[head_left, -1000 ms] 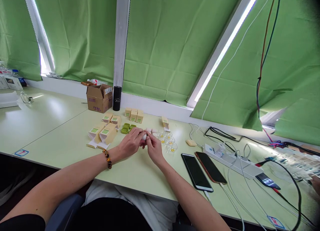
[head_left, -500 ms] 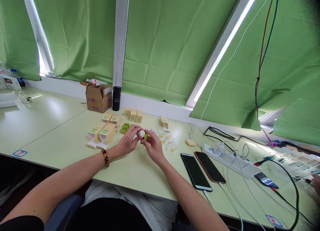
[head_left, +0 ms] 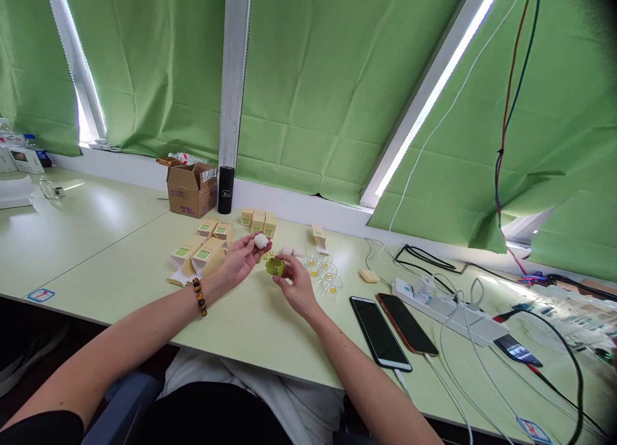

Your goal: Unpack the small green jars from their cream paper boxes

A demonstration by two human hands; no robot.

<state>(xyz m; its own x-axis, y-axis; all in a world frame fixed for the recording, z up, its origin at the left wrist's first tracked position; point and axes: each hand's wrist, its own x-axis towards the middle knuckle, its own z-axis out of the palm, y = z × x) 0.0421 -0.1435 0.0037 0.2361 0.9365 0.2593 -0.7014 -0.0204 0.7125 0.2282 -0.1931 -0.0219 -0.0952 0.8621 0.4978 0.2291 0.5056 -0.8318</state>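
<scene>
Between the fingertips of my left hand (head_left: pixel 237 262) is a small white rounded block (head_left: pixel 261 241), held up over the table. My right hand (head_left: pixel 299 287) pinches a small green cup (head_left: pixel 274 267) with a scalloped rim, its hollow side facing me. The block and the cup are apart. Behind my hands lie other white pieces (head_left: pixel 291 251), partly hidden. Several clear plastic cups with yellow bottoms (head_left: pixel 331 279) stand just right of my right hand. Cream paper boxes with green labels (head_left: pixel 208 255), some with open flaps, sit beside my left hand.
More small boxes (head_left: pixel 258 221) stand at the back, near a cardboard carton (head_left: pixel 191 191) and a black tumbler (head_left: pixel 225 190). To the right are two phones (head_left: pixel 380 332), a beige piece (head_left: pixel 369 276), a power strip (head_left: pixel 443 310) and tangled cables.
The white block and green cup were together between both hands. Now they are separated: my left hand has moved up and left with the block, while the cup stays in my right.
</scene>
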